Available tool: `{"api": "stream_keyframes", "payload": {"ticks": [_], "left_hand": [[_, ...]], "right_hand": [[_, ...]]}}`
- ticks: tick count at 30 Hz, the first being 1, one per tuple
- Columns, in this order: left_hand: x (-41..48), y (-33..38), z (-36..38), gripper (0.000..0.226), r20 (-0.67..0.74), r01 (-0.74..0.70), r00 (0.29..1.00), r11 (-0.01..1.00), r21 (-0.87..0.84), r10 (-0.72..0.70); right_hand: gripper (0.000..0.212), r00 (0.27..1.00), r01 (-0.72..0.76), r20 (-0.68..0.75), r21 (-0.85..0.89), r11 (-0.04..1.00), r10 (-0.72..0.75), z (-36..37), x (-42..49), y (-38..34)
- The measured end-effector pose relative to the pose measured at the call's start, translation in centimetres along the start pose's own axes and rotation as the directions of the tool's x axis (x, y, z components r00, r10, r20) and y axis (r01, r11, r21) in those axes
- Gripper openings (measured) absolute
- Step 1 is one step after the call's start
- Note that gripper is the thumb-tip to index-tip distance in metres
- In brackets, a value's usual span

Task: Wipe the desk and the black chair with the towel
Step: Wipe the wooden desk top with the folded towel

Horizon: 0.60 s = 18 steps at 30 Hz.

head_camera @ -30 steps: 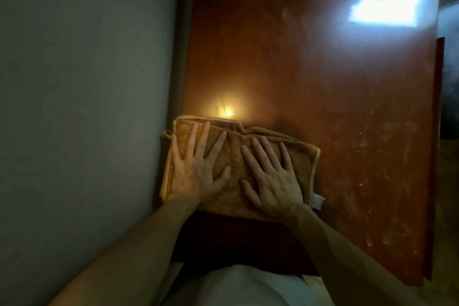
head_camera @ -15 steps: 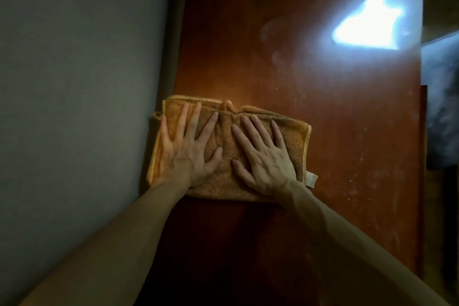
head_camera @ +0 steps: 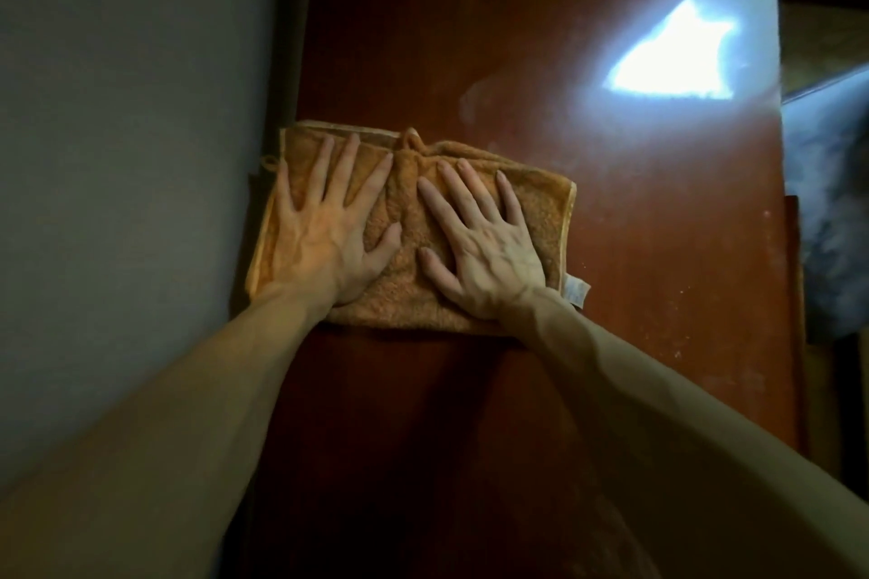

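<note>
A folded orange-brown towel lies flat on the reddish-brown desk, against the desk's left edge by the wall. My left hand presses on the towel's left half with fingers straight and spread. My right hand presses on the right half the same way. A small white label sticks out at the towel's right corner. Pale dust specks show on the desk to the right of the towel. The black chair is not visible.
A grey wall runs along the desk's left side. A bright reflection of light glares on the desk at upper right. Beyond the desk's right edge lies something grey and blurred.
Both hands have pushed the towel away from me along the desk's left edge. My arms are stretched out further, and the white clothing at my body has left the view.
</note>
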<state>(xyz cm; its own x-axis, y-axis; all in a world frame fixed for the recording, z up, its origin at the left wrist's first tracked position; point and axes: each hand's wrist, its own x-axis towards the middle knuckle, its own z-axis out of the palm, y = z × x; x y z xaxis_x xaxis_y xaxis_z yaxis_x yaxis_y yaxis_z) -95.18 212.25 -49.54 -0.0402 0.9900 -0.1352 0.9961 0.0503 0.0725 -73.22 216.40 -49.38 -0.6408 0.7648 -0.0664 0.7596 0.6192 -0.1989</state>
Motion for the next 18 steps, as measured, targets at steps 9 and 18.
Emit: {"api": "stream_keyframes", "payload": {"ticks": [9,18], "left_hand": [[-0.9,0.2,-0.3,0.078,-0.078,0.001,0.997,1.0,0.016,0.0],[-14.0,1.5,1.4,0.082,-0.052,0.044,0.998,0.998,0.039,-0.042]], "right_hand": [[0.075,0.995,-0.058,-0.086,0.005,0.998,0.058,0.4,-0.8,-1.3],[0.077,0.999,-0.039,-0.004,0.077,0.996,0.039,1.5,-12.1,-7.9]]}}
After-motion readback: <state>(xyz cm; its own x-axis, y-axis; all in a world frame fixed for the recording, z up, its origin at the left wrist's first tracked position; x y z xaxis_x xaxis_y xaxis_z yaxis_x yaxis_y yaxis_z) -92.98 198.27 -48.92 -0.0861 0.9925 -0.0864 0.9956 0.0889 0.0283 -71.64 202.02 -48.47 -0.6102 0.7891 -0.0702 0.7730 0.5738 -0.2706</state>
